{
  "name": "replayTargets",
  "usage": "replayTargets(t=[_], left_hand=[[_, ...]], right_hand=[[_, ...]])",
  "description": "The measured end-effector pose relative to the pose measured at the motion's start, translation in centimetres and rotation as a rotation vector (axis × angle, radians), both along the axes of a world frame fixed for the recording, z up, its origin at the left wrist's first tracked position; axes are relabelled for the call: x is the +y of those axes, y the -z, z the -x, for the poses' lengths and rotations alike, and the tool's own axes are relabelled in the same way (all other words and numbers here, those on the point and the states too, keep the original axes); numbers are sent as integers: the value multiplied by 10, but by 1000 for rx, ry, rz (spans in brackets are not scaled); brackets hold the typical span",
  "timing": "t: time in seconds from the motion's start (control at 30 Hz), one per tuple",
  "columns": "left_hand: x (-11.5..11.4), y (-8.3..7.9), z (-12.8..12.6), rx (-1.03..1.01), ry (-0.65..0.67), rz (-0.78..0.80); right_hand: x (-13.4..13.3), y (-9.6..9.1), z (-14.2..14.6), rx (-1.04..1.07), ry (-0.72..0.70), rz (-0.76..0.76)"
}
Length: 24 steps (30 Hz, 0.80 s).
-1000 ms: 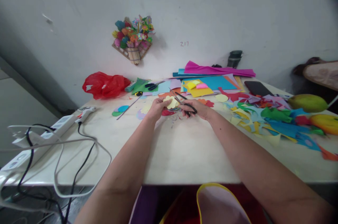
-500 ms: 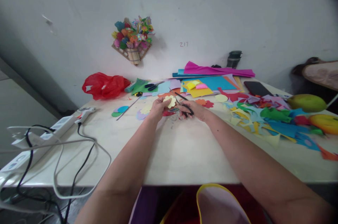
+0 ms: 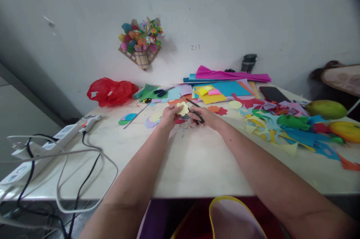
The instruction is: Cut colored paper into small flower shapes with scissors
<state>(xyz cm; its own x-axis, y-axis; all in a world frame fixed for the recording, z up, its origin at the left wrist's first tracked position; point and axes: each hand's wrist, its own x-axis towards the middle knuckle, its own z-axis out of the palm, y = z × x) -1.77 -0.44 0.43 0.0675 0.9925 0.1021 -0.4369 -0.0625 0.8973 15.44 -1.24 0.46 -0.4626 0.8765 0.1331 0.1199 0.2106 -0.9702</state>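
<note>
Above the middle of the table, my left hand [image 3: 170, 114] pinches a pale yellow paper flower [image 3: 183, 109] with a scalloped edge. My right hand [image 3: 206, 116] grips black-handled scissors [image 3: 198, 116], their blades pointing left against the flower's right edge. Below the hands lie red pieces and small scraps that I cannot make out clearly. Left of my left hand rest lilac and pale yellow paper flowers [image 3: 153, 119]. Orange and red paper flowers [image 3: 218, 110] lie just beyond my right hand.
Coloured scraps [image 3: 281, 126] spread across the right side, near a phone [image 3: 274, 94] and a green mango [image 3: 326, 108]. Paper sheets [image 3: 225, 89], a second pair of scissors [image 3: 162, 92] and a red plastic bag [image 3: 112, 92] lie at the back. Power strips [image 3: 42, 154] with loose cables occupy the left.
The flower has shifted slightly to the right and turned a little in my left hand. The scissors have moved slightly at its right edge.
</note>
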Motion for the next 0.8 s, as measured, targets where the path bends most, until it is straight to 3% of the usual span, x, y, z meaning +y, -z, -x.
replayTargets(t=[0.8], left_hand=[[8, 7, -3, -44, -59, 23]], right_hand=[[-1, 0, 6, 28, 61, 52]])
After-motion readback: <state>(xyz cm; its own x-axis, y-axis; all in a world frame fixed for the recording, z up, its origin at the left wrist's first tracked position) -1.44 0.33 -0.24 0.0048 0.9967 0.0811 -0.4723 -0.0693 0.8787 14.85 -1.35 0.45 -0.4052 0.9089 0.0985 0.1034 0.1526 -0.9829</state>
